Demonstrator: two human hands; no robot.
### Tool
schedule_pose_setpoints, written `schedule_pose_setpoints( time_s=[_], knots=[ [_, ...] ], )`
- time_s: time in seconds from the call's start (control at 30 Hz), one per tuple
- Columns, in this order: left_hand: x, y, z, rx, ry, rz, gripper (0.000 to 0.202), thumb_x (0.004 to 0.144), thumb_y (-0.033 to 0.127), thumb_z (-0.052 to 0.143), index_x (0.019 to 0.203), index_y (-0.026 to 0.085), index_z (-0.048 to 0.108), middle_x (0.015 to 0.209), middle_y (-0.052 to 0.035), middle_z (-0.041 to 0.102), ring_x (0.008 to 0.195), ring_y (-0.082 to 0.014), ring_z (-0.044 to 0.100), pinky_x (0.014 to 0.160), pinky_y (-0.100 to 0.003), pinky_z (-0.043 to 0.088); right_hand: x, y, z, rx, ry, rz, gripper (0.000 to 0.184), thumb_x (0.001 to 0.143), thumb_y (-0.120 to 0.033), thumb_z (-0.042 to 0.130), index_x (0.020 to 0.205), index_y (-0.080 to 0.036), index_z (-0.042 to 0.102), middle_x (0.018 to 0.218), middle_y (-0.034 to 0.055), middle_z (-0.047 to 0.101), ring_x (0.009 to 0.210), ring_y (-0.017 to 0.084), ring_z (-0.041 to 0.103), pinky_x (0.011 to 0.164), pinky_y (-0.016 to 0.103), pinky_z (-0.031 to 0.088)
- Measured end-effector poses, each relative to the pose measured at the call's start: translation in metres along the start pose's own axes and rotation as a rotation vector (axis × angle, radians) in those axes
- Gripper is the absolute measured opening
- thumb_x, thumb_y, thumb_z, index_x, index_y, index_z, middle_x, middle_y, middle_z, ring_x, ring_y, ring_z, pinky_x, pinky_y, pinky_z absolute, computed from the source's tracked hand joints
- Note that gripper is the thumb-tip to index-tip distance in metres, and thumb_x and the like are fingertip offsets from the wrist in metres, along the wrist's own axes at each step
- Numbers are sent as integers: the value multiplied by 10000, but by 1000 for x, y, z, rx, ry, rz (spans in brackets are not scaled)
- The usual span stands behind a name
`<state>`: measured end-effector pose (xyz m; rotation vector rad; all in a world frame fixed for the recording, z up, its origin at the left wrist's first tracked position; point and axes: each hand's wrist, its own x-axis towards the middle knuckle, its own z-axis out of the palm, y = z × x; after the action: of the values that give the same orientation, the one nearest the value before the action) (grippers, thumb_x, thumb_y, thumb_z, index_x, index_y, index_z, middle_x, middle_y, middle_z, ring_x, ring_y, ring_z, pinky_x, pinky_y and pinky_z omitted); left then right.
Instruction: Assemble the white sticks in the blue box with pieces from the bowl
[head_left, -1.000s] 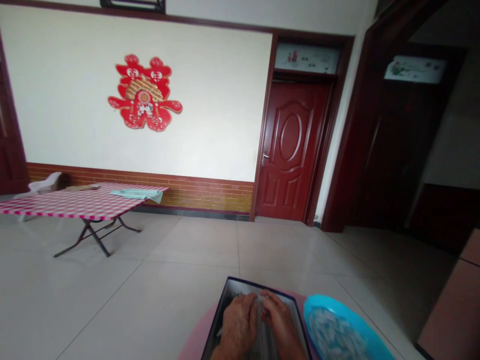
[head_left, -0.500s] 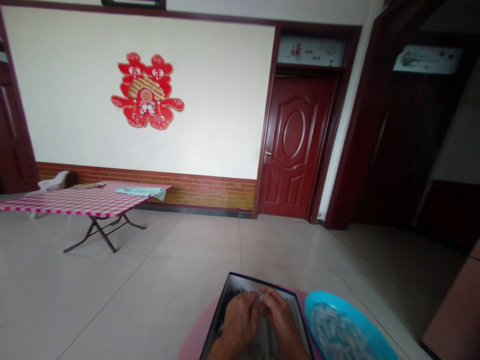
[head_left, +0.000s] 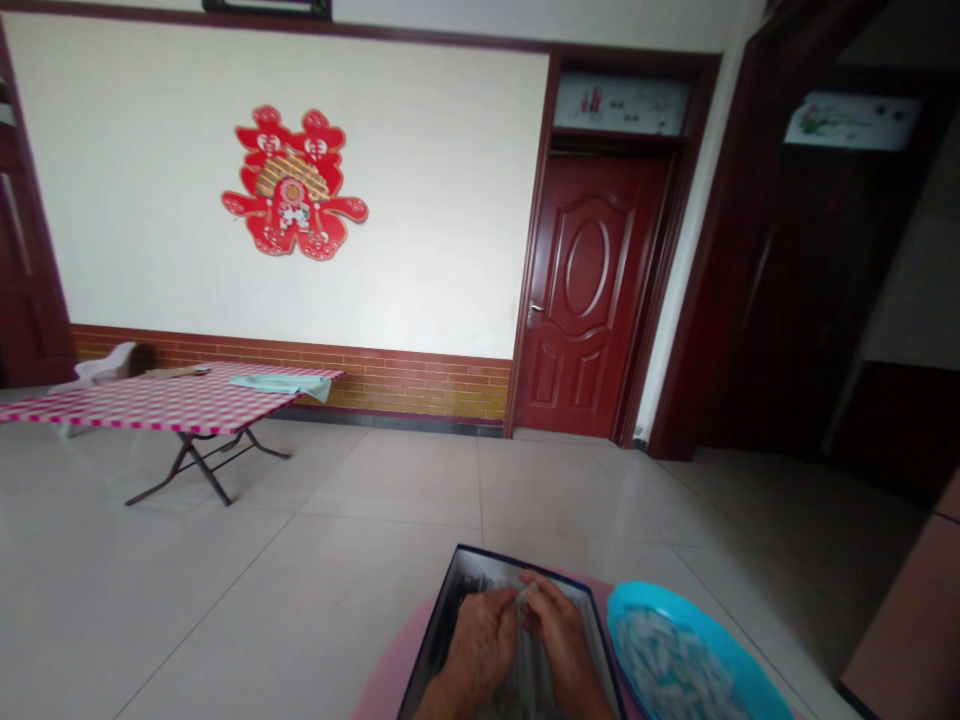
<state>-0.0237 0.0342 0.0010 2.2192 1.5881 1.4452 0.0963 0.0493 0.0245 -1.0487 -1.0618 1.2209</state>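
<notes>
Both my hands are close together over a shallow, dark-rimmed box (head_left: 495, 564) at the bottom centre. My left hand (head_left: 478, 640) is closed, its thumb and fingers pinched toward the right hand. My right hand (head_left: 559, 635) is closed too, its fingertips meeting the left ones. Between the fingertips shows a small whitish, see-through piece (head_left: 528, 592), too blurred to name. Inside the box, long clear strips lie below the hands, and small dark pieces (head_left: 469, 587) lie at the left. Just right of the box, a blue basin (head_left: 624, 600) holds several small whitish translucent pieces (head_left: 675, 660).
Box and basin stand on a round pink surface (head_left: 390, 670). Farther off on the tiled floor (head_left: 390, 480) is a folding table (head_left: 172, 400) with a checked cover and a pale green cloth (head_left: 281, 384). A red door (head_left: 592, 290) is in the far wall.
My hands stay over the box with fingertips together; the left hand's fingers have shifted very slightly. Box and basin stand as before.
</notes>
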Motion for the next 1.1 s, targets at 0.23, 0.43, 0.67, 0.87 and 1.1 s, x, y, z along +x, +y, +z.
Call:
schedule_pose_setpoints(
  time_s=[0.23,0.43,0.67,0.87,1.1],
  knots=[
    [7,6,-10,-78,-114,-64,395,895,243,322,857,203,713,656,-20,692,584,-140,624,581,-215,486,5,12,0,134,-32,48,381,600,-405,684,884,-151,695,857,60,706,776,238,638,658,323,508],
    [8,6,-9,-176,-91,-57,371,870,221,350,958,192,710,679,-29,710,595,-139,644,598,-211,502,5,10,3,147,-41,51,360,598,-396,681,861,-150,677,739,33,683,687,209,623,627,311,500],
    [5,-12,-2,-192,33,-91,400,891,264,344,1173,199,621,996,-56,727,852,-151,686,776,-245,535,4,14,3,9,134,-40,288,656,-394,597,856,-193,645,717,5,660,650,174,605,564,259,475],
    [6,-22,-1,-61,103,6,361,896,263,362,1131,200,629,1069,-60,703,974,-177,655,868,-318,527,24,-5,-3,-407,191,-139,215,667,-353,523,777,-215,645,641,-9,663,636,177,602,582,267,458],
    [7,-14,-5,39,106,21,352,915,246,345,1104,186,636,962,-65,720,895,-182,667,837,-325,538,40,-48,-105,-743,276,-169,77,569,-226,564,589,-247,635,609,4,663,687,208,600,723,319,420]
  ],
)
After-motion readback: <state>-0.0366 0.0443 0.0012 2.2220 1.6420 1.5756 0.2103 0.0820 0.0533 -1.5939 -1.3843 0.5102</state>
